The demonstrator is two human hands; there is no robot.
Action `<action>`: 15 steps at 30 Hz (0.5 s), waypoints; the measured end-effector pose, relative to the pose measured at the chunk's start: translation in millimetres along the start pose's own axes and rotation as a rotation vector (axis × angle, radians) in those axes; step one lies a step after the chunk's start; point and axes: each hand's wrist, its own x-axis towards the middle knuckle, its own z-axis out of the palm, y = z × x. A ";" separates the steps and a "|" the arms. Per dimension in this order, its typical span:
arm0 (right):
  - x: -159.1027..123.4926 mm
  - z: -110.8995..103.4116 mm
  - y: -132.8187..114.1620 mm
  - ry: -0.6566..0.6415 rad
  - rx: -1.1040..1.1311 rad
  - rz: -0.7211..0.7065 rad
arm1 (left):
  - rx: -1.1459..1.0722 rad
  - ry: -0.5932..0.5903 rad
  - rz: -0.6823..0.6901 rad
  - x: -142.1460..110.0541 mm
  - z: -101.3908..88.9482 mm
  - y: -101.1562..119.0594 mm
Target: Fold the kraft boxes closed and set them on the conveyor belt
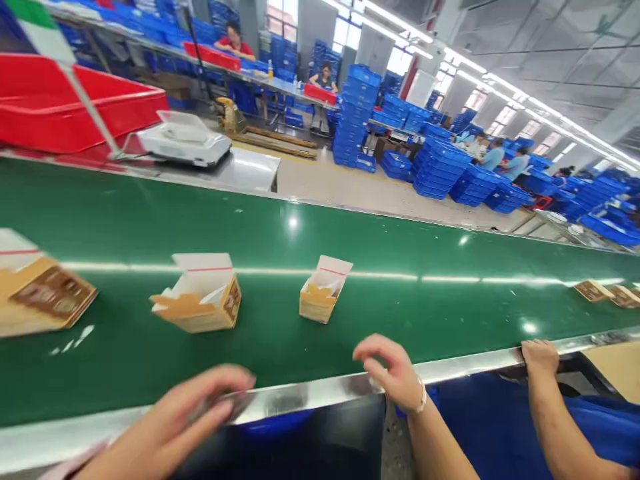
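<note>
The person's left hand (170, 420) is hovering open and blurred over the steel edge (300, 400) of a green conveyor belt (150, 213), while the right hand (390, 370), wearing a bracelet (423, 395), is curling loosely just above that edge; the 2 hands are well apart, clamped on nothing. A bagged carton (197, 303) is lying on the belt near the left hand, and another carton (320, 300) is lying near the right. A co-worker's hand (540, 357) is resting on the edge farther right.

Left hand (165, 427) bare, pale pink sleeve (65, 469); right hand (387, 370) bare, pale wrist bracelet (422, 395).
</note>
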 end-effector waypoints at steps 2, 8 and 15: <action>32.2 -1.3 15.5 0.267 -0.053 -0.098 | -0.051 0.063 0.036 40.6 15.0 3.3; 99.6 20.0 64.2 0.364 -0.296 -0.207 | 0.136 0.045 0.302 166.1 63.9 -21.4; 101.6 10.6 59.6 0.151 -0.469 -0.046 | 0.387 0.115 0.566 182.6 80.1 -42.1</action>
